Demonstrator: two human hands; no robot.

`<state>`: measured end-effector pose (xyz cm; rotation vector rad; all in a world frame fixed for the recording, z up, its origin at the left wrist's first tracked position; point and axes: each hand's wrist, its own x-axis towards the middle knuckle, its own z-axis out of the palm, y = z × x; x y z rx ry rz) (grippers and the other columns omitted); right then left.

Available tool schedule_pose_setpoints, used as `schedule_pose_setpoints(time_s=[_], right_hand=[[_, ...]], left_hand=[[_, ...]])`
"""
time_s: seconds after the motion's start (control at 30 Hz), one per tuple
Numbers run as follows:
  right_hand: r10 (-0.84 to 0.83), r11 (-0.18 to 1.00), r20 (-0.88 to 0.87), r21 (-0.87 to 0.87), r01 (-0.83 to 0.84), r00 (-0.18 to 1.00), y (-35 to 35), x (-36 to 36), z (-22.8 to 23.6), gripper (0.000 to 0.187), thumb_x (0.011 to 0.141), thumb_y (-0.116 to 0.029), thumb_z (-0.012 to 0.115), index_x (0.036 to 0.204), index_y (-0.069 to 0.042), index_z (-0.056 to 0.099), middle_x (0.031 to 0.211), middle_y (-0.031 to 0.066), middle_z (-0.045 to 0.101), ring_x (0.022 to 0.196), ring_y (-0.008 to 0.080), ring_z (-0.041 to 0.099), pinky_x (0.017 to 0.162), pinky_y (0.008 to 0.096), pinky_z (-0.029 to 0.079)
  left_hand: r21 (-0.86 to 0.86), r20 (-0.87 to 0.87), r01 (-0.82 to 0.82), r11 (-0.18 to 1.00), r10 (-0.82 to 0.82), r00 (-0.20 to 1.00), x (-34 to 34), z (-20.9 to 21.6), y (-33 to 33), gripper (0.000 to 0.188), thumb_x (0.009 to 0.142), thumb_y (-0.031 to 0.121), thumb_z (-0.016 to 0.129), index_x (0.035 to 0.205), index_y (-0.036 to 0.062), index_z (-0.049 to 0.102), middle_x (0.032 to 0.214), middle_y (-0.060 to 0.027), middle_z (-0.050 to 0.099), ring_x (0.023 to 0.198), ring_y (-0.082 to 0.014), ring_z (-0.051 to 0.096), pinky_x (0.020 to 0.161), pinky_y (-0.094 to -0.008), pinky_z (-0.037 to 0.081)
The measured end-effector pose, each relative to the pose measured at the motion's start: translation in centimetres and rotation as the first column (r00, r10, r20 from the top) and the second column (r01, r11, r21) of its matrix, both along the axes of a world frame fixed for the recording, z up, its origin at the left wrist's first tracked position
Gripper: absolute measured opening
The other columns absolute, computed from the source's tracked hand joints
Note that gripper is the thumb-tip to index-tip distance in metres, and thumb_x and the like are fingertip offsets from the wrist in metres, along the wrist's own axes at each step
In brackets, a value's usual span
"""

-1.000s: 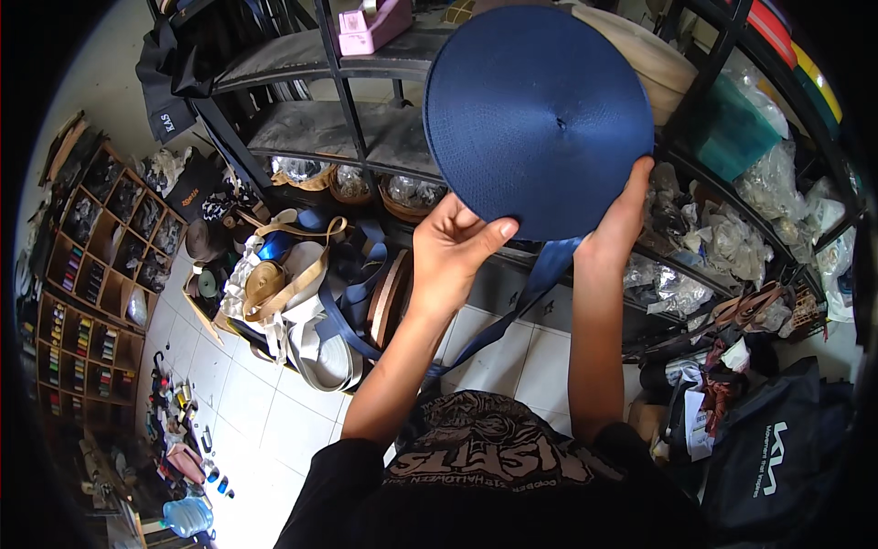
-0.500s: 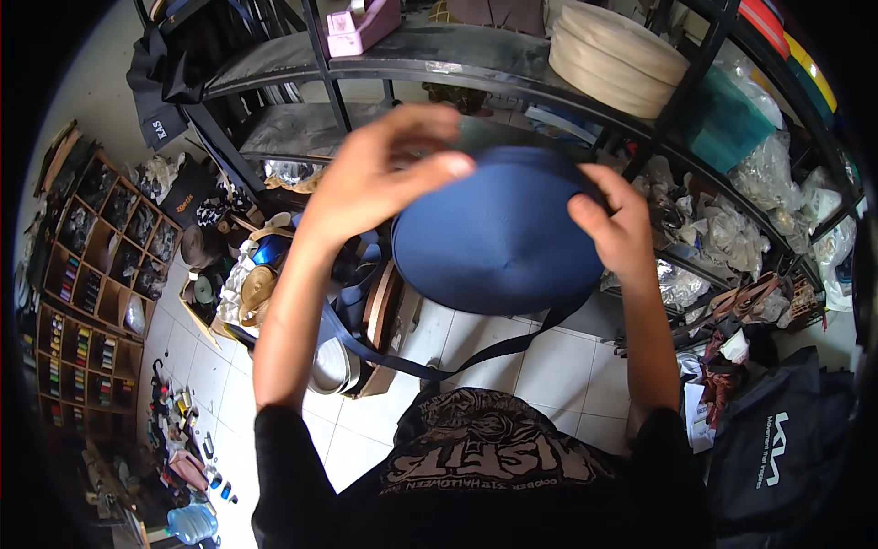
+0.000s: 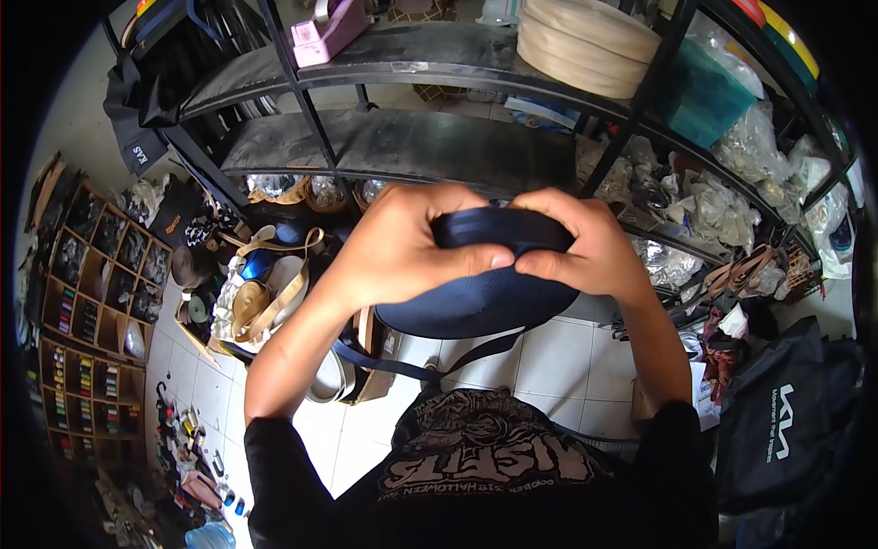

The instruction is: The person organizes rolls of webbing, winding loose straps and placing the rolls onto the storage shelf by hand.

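A large roll of navy-blue webbing (image 3: 476, 300) is held up in front of me, its flat coiled face tilted toward me. My left hand (image 3: 421, 242) grips the upper left of its rim, thumb pressed on the face. On the upper right, my right hand (image 3: 574, 240) grips the same rim, and the two thumb tips almost meet. The fingers behind the roll are partly hidden. A loose strap end (image 3: 489, 351) of the roll hangs below it and loops to the left.
Black metal shelving (image 3: 412, 146) stands ahead, carrying a beige webbing roll (image 3: 590, 46) and a pink tape dispenser (image 3: 327, 35). Boxes with strap rolls (image 3: 251, 306) sit at left, near a wooden thread rack (image 3: 87, 366). Plastic bags (image 3: 722, 206) crowd the right; a black bag (image 3: 777, 421) lies nearby.
My left hand has come down from above the roll onto its rim. The roll has lowered and tilted, and my right hand has shifted inward along the edge.
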<state>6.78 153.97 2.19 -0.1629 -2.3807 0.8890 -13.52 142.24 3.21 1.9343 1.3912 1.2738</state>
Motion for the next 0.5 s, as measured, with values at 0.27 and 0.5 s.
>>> schedule_pose_setpoints(time_s=[0.27,0.5], right_hand=[[-0.087,0.992,0.002,-0.096,0.087,0.996,0.1,1.2,-4.2,0.056,0.076,-0.034,0.079,0.113,0.001,0.058,0.094,0.0132,0.068,0.087,0.0196,0.067,0.077,0.0304,0.051],[-0.319,0.914,-0.349,-0.358,0.189,0.881,-0.3,-2.1,-10.8,0.052,0.095,-0.042,0.053,0.121,0.003,0.051,0.107,0.0103,0.062,0.097,0.0178,0.058,0.088,0.0306,0.044]], left_hand=[[0.139,-0.019,-0.138,0.981,0.142,0.99,-1.4,0.8,-2.9,0.032,0.073,0.016,0.082,0.095,-0.0018,0.068,0.081,-0.0089,0.07,0.074,-0.0121,0.066,0.068,-0.0259,0.052],[0.324,0.528,-0.462,0.826,0.247,0.812,-4.1,2.2,-4.5,0.045,0.08,0.031,0.074,0.106,-0.004,0.065,0.096,-0.0087,0.068,0.084,-0.0125,0.062,0.081,-0.0248,0.047]])
